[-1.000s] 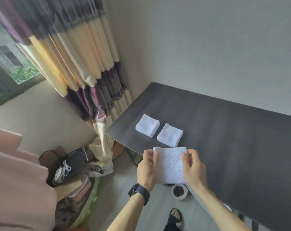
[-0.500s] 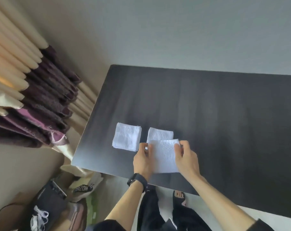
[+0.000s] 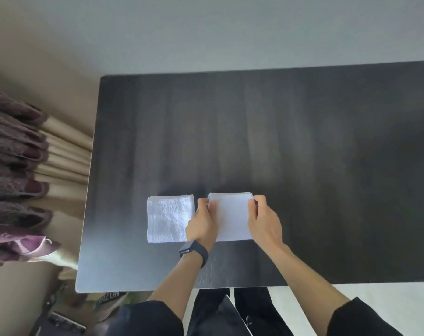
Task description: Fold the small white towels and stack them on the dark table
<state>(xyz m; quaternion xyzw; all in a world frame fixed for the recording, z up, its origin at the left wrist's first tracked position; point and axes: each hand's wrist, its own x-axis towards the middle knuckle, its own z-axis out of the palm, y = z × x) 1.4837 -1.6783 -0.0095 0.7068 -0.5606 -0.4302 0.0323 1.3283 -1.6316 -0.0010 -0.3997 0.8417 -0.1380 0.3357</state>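
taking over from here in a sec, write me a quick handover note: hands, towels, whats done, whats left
Left hand: pinches the left edge of the top towel.
Right hand: pinches its right edge.
Things: the top towel lies folded on the right pile on the dark table; layered edges show along the pile's far side. A separate folded towel lies just left of the pile, with a gap between.
Done: every towel in view is folded.
Left: let go of the top towel, then probably move the separate folded towel onto the pile to make one stack.
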